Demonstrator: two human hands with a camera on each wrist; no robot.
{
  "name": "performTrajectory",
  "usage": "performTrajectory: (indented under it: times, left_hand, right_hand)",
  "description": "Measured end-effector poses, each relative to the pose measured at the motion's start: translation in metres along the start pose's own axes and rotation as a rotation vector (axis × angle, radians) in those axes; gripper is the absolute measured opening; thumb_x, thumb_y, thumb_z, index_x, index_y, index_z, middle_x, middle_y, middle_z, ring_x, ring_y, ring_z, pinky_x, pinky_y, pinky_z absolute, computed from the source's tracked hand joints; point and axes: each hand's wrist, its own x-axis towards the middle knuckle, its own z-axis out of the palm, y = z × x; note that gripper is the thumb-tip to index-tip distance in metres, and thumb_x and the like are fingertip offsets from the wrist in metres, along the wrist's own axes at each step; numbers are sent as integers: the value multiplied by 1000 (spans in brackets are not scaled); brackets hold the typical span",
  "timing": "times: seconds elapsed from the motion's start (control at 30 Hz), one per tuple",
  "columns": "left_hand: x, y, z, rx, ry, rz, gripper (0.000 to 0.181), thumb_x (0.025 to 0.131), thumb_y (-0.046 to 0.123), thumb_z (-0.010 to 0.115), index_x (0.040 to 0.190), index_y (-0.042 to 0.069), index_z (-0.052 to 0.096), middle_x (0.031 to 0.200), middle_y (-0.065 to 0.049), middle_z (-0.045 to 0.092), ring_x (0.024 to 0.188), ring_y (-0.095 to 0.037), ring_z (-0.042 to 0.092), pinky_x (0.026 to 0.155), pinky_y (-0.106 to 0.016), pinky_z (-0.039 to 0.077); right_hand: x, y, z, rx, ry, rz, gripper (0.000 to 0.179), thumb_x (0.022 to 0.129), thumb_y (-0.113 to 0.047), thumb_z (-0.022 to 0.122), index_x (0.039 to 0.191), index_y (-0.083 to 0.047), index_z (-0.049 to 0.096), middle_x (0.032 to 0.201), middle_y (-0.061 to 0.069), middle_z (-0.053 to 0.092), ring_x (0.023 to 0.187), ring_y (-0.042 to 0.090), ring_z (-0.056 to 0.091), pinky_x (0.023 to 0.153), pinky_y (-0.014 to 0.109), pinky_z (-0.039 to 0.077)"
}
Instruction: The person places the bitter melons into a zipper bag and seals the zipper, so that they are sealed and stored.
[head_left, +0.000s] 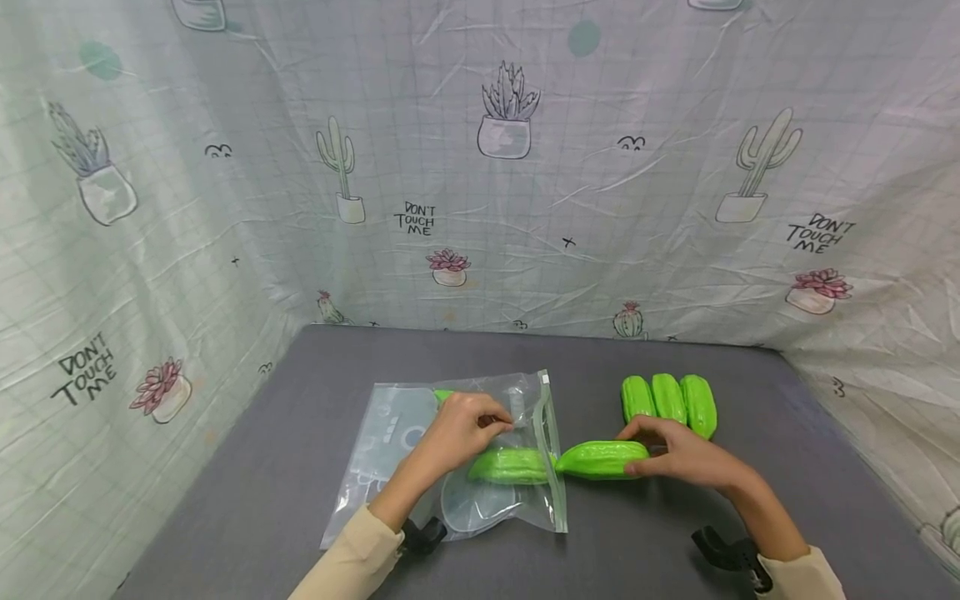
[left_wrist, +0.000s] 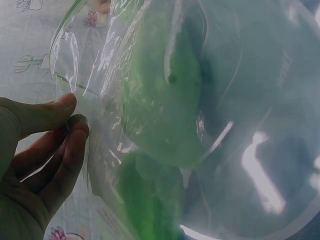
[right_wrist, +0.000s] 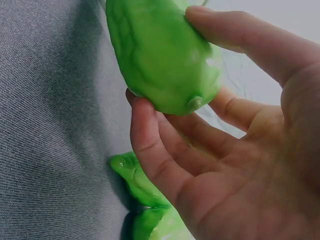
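Note:
My right hand (head_left: 686,452) grips a bright green bitter melon (head_left: 600,460) by its blunt end, thumb on one side and fingers round the other. The melon's pointed tip is at the mouth of a clear zip bag (head_left: 536,510), which lies flat on the table with its opening to the right. At the bag's upper film, my left hand (head_left: 465,425) pinches the plastic between thumb and fingers. Inside lies one bitter melon (head_left: 513,468) near the mouth. A second green melon (head_left: 442,395) shows farther back, mostly hidden by the left hand.
Three more bitter melons (head_left: 668,400) lie side by side at the back right, just beyond my right hand. The grey table (head_left: 262,500) ends at a patterned cloth (head_left: 450,317) hung behind and along the sides. Grey-blue printed shapes (head_left: 390,425) mark the bag.

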Motion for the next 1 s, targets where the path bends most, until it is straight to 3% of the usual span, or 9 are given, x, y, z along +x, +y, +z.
performTrajectory:
  times: [0.47,1.0]
  left_hand:
    - [1,2,0,6,0,-10,4,86,12,83,90,12,82,82,1,78,69,-4,65,66,-14,52]
    - [-2,3,2,-10,-1,-23,3,87,12,83,90,11,83,83,0,78,70,-5,66,66,-13,53]
  right_hand:
    - [5,1,7,27,-22,-37,31,100,-12,67,125,4,59,116,18,66,98,11,70,81,33,60]
    - [7,2,13,8,-9,-54,32,100,-13,68,126,4,59,115,21,66,94,10,70,78,36,62]
